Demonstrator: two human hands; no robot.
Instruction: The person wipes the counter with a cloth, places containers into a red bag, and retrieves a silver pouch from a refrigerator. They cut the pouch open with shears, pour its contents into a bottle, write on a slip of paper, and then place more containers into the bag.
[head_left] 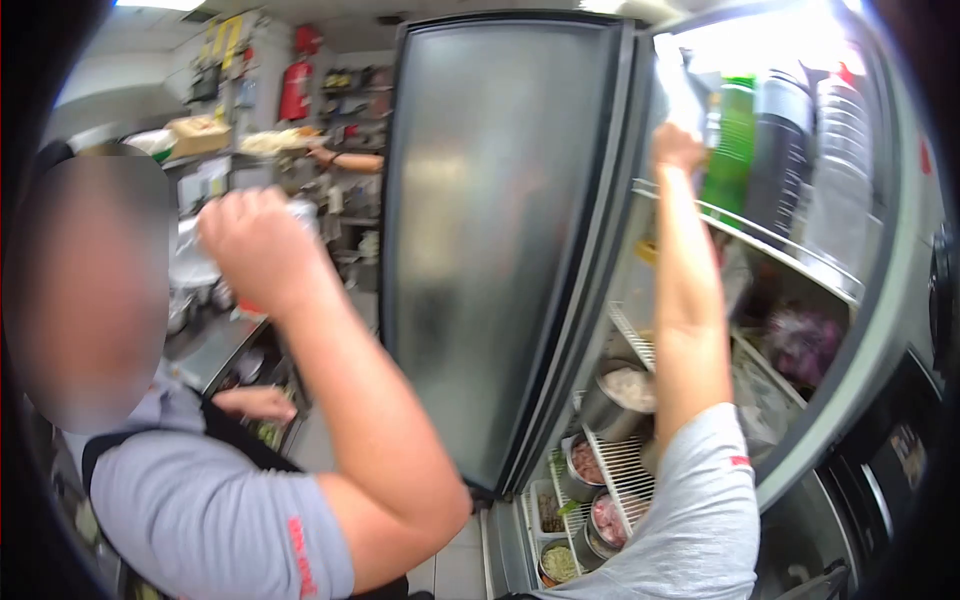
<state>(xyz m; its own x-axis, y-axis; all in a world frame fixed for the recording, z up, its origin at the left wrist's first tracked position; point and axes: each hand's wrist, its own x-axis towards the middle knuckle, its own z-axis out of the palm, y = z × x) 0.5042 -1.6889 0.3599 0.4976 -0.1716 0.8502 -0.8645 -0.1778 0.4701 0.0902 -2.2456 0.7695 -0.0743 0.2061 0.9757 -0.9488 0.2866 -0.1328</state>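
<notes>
white blurred item [679, 85] at right hand [680, 146], green bottle [733, 140] beside, in fridge [850, 235]

Fridge front [838, 388] stands open; glass door [490, 250], co-worker's arm [375, 430] block left.

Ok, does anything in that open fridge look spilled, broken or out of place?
Nothing clearly stands out. The tall green container and its neighbours slant, but so does their shelf in this view. I see no spill around the pot of pale food below. Glare and blur hide details near the right hand.
</notes>
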